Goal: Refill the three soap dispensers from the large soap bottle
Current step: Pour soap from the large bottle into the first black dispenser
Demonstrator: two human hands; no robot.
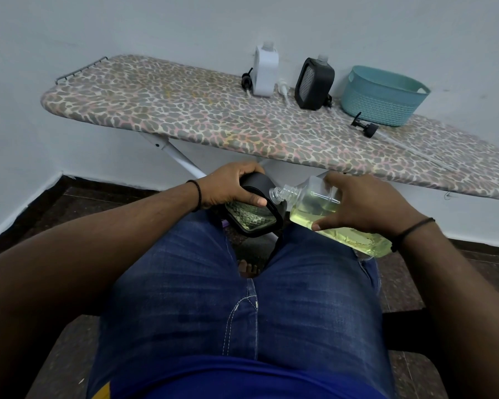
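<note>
My left hand grips a black soap dispenser with a clear textured window, held over my lap. My right hand holds the large clear soap bottle of yellow-green liquid, tipped sideways with its open neck at the dispenser's top. On the ironing board stand a white dispenser and a second black dispenser, both without pumps. Three pump heads lie loose on the board: a black pump, a white pump and another black pump.
A teal plastic basket sits on the board's right part against the wall. The board's white legs stand just beyond my knees. I sit in jeans on a dark seat above a dark tiled floor.
</note>
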